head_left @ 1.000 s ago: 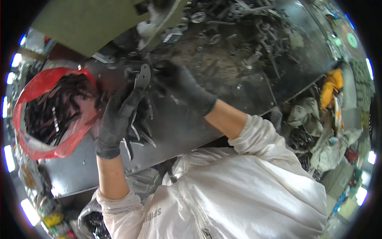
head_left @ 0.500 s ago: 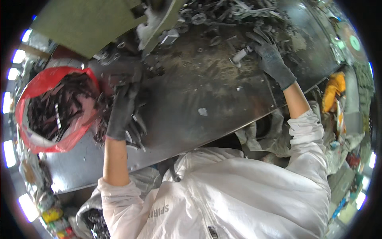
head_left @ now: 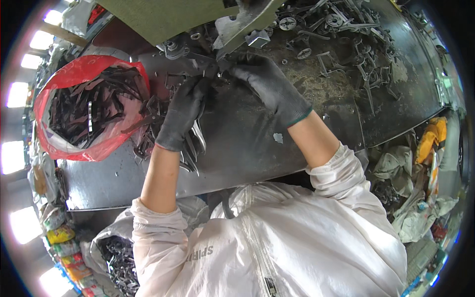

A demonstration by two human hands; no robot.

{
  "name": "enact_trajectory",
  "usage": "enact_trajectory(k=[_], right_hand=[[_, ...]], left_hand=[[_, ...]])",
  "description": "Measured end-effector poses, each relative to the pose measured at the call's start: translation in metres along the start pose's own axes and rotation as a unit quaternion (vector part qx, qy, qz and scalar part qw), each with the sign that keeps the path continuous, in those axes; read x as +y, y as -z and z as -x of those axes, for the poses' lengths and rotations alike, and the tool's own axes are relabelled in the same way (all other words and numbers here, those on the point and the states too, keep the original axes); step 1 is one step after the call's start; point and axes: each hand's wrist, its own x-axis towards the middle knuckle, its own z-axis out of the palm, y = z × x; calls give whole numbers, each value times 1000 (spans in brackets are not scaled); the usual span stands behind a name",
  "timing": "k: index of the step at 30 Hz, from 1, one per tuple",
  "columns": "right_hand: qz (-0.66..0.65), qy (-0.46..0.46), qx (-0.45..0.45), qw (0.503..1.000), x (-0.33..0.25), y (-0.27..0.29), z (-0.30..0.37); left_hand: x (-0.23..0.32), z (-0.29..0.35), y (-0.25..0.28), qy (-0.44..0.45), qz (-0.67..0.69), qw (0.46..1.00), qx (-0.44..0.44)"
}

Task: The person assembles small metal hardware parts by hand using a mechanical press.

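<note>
Small dark metal part (head_left: pixel 213 73), apparently pinched

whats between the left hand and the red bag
In the head view, a loose pile of dark metal strips fills the stretch between the left hand and the red bag, spilling from the bag's mouth onto the metal table.

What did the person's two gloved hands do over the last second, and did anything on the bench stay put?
The right hand had reached out to the far right of the bench among the loose metal parts; it has come back to the middle, beside the left hand, under the grey machine part. What it holds is hidden. The left hand edged up slightly. The red bag of dark metal strips stayed put.
</note>
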Motion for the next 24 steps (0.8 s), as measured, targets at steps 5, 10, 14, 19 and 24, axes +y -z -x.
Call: enact_trajectory(k=[5, 10, 14, 19, 24], right_hand=[[75, 46, 28, 996, 17, -7, -6], [78, 23, 36, 996, 27, 0, -8], [170, 3, 8, 985, 30, 1, -15], [167, -4, 15, 986, 44, 0, -17], [4, -38, 13, 999, 41, 11, -8]], left_hand=[[6, -4, -2, 49, 35, 998, -33], [31, 1, -19, 103, 56, 993, -27], [12, -12, -10, 92, -31, 995, -33], [-1, -2, -17, -70, -202, 974, 76], [73, 78, -84, -248, -219, 941, -72]])
